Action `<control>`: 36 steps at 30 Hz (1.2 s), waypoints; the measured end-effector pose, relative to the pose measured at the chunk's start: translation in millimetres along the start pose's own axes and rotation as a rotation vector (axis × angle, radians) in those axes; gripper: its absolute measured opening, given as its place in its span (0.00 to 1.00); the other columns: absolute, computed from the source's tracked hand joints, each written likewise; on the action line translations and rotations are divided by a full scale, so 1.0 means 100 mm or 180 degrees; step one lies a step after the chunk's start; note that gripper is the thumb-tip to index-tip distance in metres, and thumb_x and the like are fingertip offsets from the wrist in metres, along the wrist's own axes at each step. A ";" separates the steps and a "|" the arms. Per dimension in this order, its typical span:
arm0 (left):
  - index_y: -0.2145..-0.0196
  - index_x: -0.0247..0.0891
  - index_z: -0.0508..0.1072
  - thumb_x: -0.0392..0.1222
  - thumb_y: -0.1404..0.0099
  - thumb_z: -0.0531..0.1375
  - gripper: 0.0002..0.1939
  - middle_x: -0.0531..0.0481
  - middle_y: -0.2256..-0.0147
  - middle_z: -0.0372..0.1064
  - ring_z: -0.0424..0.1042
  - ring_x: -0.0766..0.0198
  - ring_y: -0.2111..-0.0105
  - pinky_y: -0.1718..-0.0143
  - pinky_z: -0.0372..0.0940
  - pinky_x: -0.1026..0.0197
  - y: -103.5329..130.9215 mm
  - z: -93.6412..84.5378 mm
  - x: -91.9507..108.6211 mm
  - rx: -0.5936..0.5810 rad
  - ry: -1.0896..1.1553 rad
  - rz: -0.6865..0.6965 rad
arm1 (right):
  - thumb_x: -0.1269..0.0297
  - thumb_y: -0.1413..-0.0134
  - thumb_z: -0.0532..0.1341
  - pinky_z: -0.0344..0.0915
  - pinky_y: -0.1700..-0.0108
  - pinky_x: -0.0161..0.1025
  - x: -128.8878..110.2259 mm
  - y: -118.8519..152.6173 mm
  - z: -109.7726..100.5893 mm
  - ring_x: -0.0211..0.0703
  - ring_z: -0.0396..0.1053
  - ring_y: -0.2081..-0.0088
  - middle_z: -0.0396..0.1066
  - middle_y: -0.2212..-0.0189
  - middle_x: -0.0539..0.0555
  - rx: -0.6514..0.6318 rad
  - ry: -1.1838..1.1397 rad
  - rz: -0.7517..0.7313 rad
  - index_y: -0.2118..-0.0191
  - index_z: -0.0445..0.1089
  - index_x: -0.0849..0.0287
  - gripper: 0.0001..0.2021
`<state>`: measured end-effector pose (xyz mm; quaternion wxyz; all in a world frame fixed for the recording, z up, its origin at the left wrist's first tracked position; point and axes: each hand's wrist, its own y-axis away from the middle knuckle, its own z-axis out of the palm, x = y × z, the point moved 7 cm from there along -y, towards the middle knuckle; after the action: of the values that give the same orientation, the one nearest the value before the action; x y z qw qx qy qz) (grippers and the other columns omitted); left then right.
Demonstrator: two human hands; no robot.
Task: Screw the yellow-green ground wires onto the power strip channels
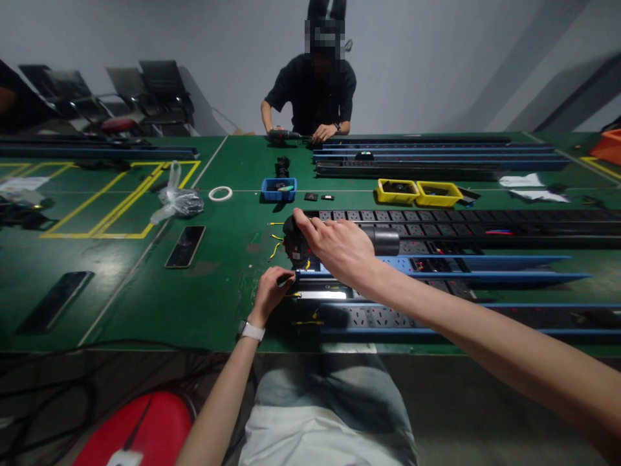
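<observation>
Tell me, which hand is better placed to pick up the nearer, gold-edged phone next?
Probably the left hand: it is closer to the gold-edged phone, with its fingers at the end of a blue rail. The right hand is farther away and occupied with a dark power tool.

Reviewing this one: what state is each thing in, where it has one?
Left hand: at a blue rail's end, hold unclear
Right hand: closed on dark tool
Dark tool: held, running unclear
Phones: flat, screens dark
Blue bin: open, holding items
Yellow bins: open, holding items
Clear bag: filled
</observation>
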<state>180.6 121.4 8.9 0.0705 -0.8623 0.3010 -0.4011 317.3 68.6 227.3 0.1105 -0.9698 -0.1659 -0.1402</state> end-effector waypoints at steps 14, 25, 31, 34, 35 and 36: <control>0.62 0.40 0.78 0.44 0.33 0.62 0.06 0.47 0.63 0.76 0.73 0.60 0.62 0.58 0.67 0.57 0.00 -0.01 0.01 0.0014 -0.0023 0.0057 | 0.73 0.50 0.54 0.54 0.68 0.40 0.06 -0.06 -0.05 0.46 0.71 0.65 0.72 0.55 0.63 -0.0247 -0.0316 0.0255 0.32 0.42 0.63 0.38; 0.61 0.41 0.78 0.45 0.33 0.62 0.07 0.48 0.62 0.76 0.73 0.60 0.60 0.57 0.67 0.58 0.01 0.02 -0.05 -0.0035 0.0058 -0.0073 | 0.70 0.44 0.54 0.51 0.68 0.40 0.00 -0.06 -0.09 0.45 0.70 0.66 0.73 0.58 0.59 -0.0185 -0.0333 0.0097 0.34 0.47 0.59 0.31; 0.61 0.41 0.78 0.43 0.34 0.63 0.06 0.48 0.62 0.76 0.72 0.60 0.60 0.56 0.67 0.58 0.01 0.03 -0.05 0.0003 0.0010 -0.0090 | 0.71 0.34 0.41 0.56 0.64 0.43 -0.10 -0.02 -0.08 0.48 0.71 0.60 0.71 0.51 0.61 -0.0071 0.0059 -0.0131 0.29 0.37 0.56 0.30; 0.61 0.39 0.77 0.42 0.33 0.62 0.05 0.48 0.62 0.76 0.73 0.60 0.60 0.55 0.66 0.57 0.00 0.01 0.00 0.0033 -0.0009 0.0087 | 0.70 0.33 0.40 0.57 0.62 0.42 -0.14 -0.01 -0.06 0.47 0.70 0.60 0.71 0.54 0.60 -0.0237 0.0272 -0.0149 0.28 0.36 0.58 0.29; 0.62 0.39 0.77 0.41 0.33 0.62 0.05 0.48 0.62 0.76 0.73 0.60 0.60 0.55 0.66 0.56 0.00 0.01 0.01 0.0043 -0.0018 0.0123 | 0.70 0.33 0.40 0.57 0.62 0.42 -0.15 -0.02 -0.06 0.47 0.70 0.60 0.72 0.55 0.60 -0.0290 0.0305 -0.0151 0.28 0.36 0.58 0.29; 0.62 0.39 0.77 0.41 0.33 0.62 0.05 0.48 0.62 0.76 0.73 0.60 0.60 0.55 0.66 0.56 0.00 0.00 0.02 0.0052 -0.0026 0.0140 | 0.70 0.33 0.39 0.57 0.62 0.42 -0.16 -0.02 -0.06 0.46 0.70 0.60 0.72 0.56 0.59 -0.0327 0.0322 -0.0150 0.28 0.36 0.59 0.29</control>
<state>181.9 120.0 10.1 0.0875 -0.8565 0.3163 -0.3984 300.8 64.3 228.8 0.0654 -0.9617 -0.1755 -0.1999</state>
